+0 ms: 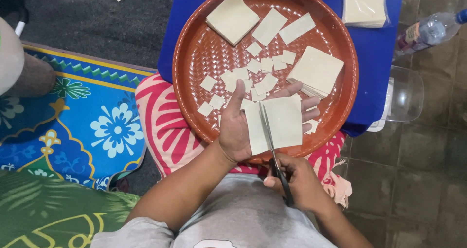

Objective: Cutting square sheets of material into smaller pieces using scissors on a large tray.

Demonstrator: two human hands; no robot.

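My left hand [237, 126] lies palm up over the near edge of a round brown woven tray [194, 48] and holds a stack of pale square dough sheets [283, 123]. My right hand [300, 180] grips black scissors [273, 153] whose blades run up through the middle of that stack. In the tray lie two more stacks of sheets [232, 17] [316, 70], two cut strips [282, 28] and several small cut squares [245, 75].
The tray rests on a pink and white patterned cushion [158, 116] and a blue board [379, 48]. A wrapped pack of sheets [364, 5] lies on the board. A plastic bottle [428, 31] and a clear container [404, 95] sit on the tiled floor at right. A blue flowered mat [97, 126] lies left.
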